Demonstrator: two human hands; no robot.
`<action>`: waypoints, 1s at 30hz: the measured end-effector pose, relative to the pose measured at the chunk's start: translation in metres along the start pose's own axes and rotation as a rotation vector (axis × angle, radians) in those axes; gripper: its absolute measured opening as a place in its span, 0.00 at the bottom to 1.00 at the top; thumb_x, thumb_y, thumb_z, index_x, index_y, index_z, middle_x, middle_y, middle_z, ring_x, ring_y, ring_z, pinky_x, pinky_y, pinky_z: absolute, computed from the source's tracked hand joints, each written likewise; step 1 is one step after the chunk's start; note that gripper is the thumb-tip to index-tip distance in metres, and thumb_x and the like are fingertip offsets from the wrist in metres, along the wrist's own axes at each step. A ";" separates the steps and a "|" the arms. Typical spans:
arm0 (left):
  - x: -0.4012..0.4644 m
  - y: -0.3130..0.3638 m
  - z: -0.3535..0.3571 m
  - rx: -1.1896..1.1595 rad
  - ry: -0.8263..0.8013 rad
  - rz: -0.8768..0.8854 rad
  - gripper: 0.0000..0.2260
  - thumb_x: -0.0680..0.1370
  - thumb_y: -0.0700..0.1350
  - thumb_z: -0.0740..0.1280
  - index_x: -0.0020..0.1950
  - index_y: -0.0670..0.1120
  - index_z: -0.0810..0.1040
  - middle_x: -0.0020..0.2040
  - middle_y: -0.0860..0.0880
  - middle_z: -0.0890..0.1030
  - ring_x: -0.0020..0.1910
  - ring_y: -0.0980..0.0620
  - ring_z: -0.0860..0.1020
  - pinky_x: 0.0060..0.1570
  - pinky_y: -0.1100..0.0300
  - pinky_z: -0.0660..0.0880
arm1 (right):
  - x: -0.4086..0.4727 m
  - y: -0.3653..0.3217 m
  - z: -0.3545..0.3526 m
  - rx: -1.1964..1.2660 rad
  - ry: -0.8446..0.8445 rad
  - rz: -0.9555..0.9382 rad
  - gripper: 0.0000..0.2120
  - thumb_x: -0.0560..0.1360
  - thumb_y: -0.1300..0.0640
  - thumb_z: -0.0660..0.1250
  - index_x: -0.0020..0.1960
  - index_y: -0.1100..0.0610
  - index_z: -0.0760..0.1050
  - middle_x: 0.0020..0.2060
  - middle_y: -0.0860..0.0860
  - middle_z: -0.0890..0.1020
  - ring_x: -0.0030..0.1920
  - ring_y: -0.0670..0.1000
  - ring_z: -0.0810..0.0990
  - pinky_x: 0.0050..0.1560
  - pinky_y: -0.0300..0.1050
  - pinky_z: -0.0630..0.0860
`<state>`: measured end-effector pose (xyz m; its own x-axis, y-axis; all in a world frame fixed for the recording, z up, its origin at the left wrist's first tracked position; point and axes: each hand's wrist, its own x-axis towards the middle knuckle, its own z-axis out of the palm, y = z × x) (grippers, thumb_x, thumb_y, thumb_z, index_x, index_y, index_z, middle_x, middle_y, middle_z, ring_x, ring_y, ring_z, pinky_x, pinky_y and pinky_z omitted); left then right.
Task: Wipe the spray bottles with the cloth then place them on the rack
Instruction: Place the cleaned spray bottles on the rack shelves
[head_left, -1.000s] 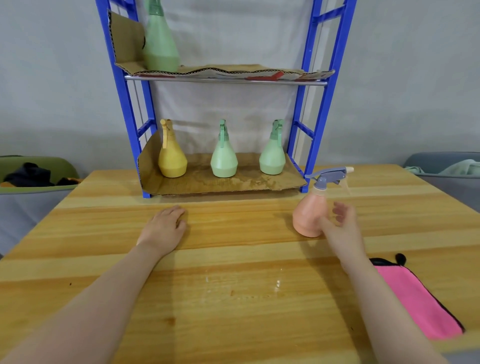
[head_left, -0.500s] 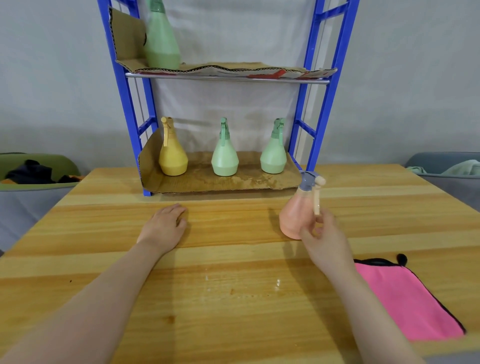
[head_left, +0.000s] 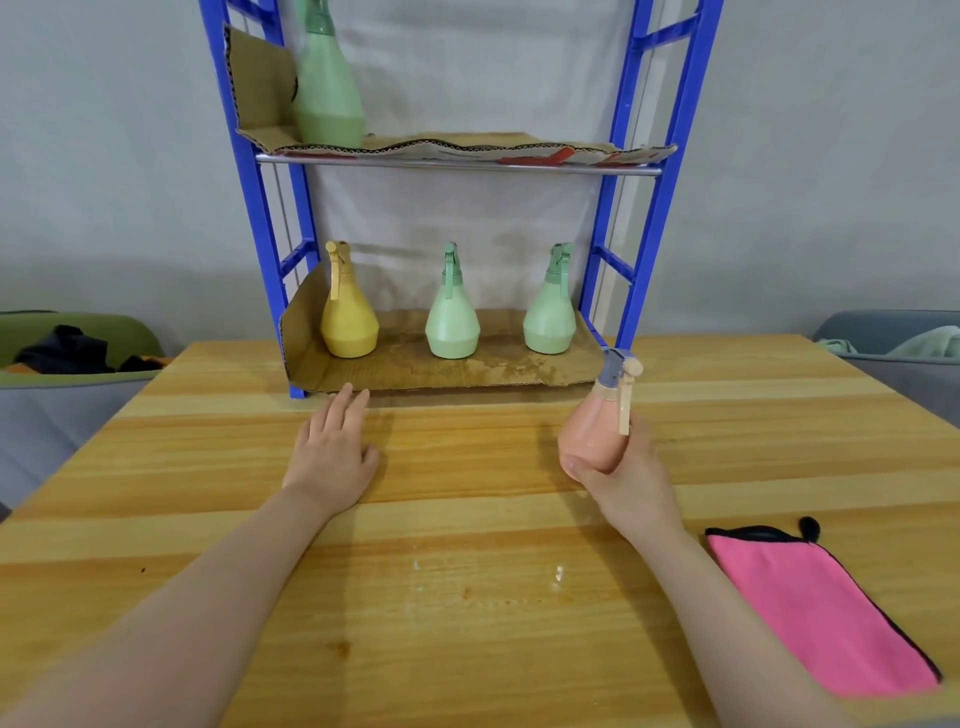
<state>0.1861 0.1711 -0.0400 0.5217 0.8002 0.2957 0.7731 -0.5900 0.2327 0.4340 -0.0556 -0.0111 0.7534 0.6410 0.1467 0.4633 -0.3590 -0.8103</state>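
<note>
We find the right hand (head_left: 623, 467) gripping the pink bottle (head_left: 592, 431) round its lower body, thumb at the near left side and fingers wrapped behind. The bottle stands roughly upright, long axis near vertical, nozzle and trigger turned toward the person. We cannot tell whether its base touches the surface (head_left: 467, 597) or is just lifted off it. The left hand (head_left: 332, 457) lies flat on the surface, fingers straight, holding nothing.

The cloth (head_left: 815, 613) lies flat at the near right edge of the surface, behind and to the right of the gripping hand, well apart from the bottle. The right hand is nearer to it but occupied; the left hand is free but on the far side of the bottle from it. In our judgement the wipe has not begun for this bottle, and the coming move turns on bringing bottle and cloth together.

The rack (head_left: 608, 291) stands directly ahead. Its lower shelf carries a yellow bottle (head_left: 348, 322) and two green ones; a free space remains on the upper shelf.
</note>
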 end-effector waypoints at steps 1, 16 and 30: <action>0.002 -0.001 0.001 0.006 -0.005 -0.003 0.32 0.80 0.50 0.60 0.80 0.48 0.50 0.81 0.46 0.51 0.79 0.45 0.51 0.76 0.46 0.53 | 0.001 -0.002 0.000 0.006 0.000 0.003 0.41 0.70 0.49 0.78 0.74 0.50 0.58 0.65 0.49 0.74 0.63 0.54 0.76 0.55 0.52 0.77; 0.034 0.006 0.008 0.066 0.024 -0.044 0.30 0.81 0.57 0.55 0.80 0.49 0.52 0.81 0.47 0.53 0.80 0.47 0.50 0.77 0.47 0.47 | 0.060 -0.144 -0.064 0.018 0.148 -0.264 0.40 0.70 0.43 0.75 0.76 0.51 0.59 0.65 0.50 0.77 0.61 0.55 0.77 0.50 0.46 0.70; 0.086 0.062 -0.117 0.137 0.536 0.322 0.25 0.76 0.48 0.59 0.73 0.46 0.66 0.72 0.46 0.70 0.72 0.46 0.67 0.73 0.45 0.60 | 0.149 -0.283 -0.119 -0.052 0.227 -0.457 0.37 0.71 0.40 0.72 0.71 0.55 0.63 0.61 0.51 0.76 0.52 0.51 0.72 0.47 0.45 0.68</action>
<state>0.2361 0.1907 0.1081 0.5099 0.3994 0.7618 0.6654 -0.7444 -0.0551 0.4701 0.0608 0.3077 0.5479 0.5791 0.6037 0.7874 -0.1131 -0.6060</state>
